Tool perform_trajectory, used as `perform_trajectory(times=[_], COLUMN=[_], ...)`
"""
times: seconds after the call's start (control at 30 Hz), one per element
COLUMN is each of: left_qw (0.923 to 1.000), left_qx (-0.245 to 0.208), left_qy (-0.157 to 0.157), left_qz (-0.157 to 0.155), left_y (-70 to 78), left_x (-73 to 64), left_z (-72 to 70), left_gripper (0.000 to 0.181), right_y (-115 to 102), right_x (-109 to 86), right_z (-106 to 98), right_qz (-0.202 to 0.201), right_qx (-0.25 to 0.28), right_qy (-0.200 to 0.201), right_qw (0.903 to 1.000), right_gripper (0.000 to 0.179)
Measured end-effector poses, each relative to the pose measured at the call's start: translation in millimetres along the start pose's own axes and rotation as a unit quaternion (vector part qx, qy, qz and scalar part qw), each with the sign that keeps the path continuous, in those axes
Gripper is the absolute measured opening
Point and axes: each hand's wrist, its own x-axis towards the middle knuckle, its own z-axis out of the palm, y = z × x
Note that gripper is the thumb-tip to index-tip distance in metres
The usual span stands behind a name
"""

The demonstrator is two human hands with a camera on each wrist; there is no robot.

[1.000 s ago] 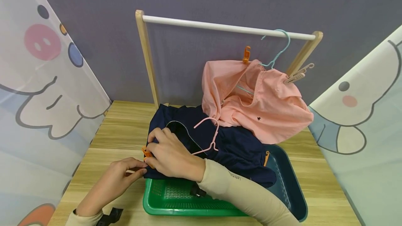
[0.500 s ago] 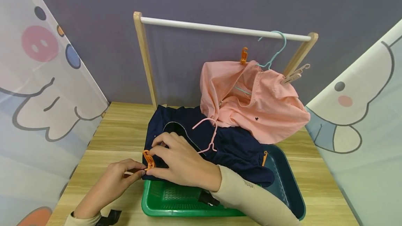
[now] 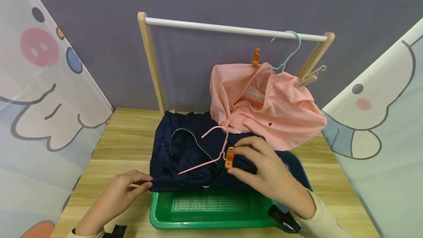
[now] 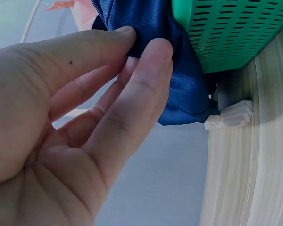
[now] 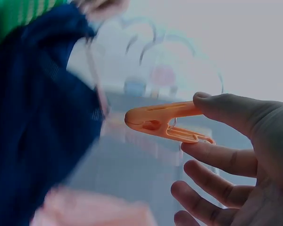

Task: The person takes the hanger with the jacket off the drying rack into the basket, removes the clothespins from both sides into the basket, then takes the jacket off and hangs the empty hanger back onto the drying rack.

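A navy garment with a thin pale-edged neckline lies over the green basket. At its near left corner my left hand pinches the cloth between thumb and fingers. My right hand holds an orange clothespin by its handle ends, above the garment's middle and apart from the cloth. In the right wrist view its tip looks closed with nothing in it. A pink hanger lies at the neckline, its hook sticking up; part of it is hidden in the cloth.
Behind stands a rack with a white bar. A pink jacket hangs there on a teal hanger, with an orange clothespin and a beige clothespin on it. A dark tray sits at the right, partly hidden.
My right hand has lifted the orange clothespin off the garment's left corner and carried it right, past the pink hanger. The left hand keeps its pinch on the corner.
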Motion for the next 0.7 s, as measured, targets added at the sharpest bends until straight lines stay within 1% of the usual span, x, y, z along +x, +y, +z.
perform_trajectory(times=[0.13, 0.2, 0.3, 0.4, 0.47, 0.6, 0.7], left_qw=[1.0, 1.0, 0.9998, 0.9997, 0.9997, 0.9997, 0.9997], left_qx=[0.004, 0.003, -0.003, -0.008, -0.009, -0.009, -0.009], left_qy=[0.003, 0.003, -0.001, -0.004, -0.004, -0.002, -0.002], left_qz=[0.001, -0.005, -0.018, -0.021, -0.021, -0.02, -0.022], left_y=[0.6, 1.2, 1.5, 1.0, 0.8, 0.8, 0.8], left_x=[1.2, 1.5, 0.2, -0.5, -0.5, -0.5, -0.4], left_z=[0.3, 0.4, 0.1, 0.3, 0.3, 0.4, 0.8], left_gripper=[0.019, 0.019, 0.018, 0.016, 0.016, 0.016, 0.017], right_y=[28.4, 43.4, 62.7, 79.8, 89.4, 107.3, 116.6], right_x=[-28.8, -43.3, -65.0, -85.9, -98.0, -117.6, -129.2], right_z=[-24.0, -33.2, -41.8, -45.4, -45.8, -43.7, -41.6], right_qz=[0.057, 0.074, 0.101, 0.131, 0.165, 0.226, 0.269], right_qx=[-0.025, -0.035, -0.061, -0.09, -0.104, -0.114, -0.104], right_qy=[0.029, 0.047, 0.069, 0.08, 0.072, 0.044, 0.023], right_qw=[0.9976, 0.9955, 0.9907, 0.9841, 0.9782, 0.9664, 0.9573], right_gripper=[0.045, 0.047, 0.039, 0.044, 0.05, 0.041, 0.037])
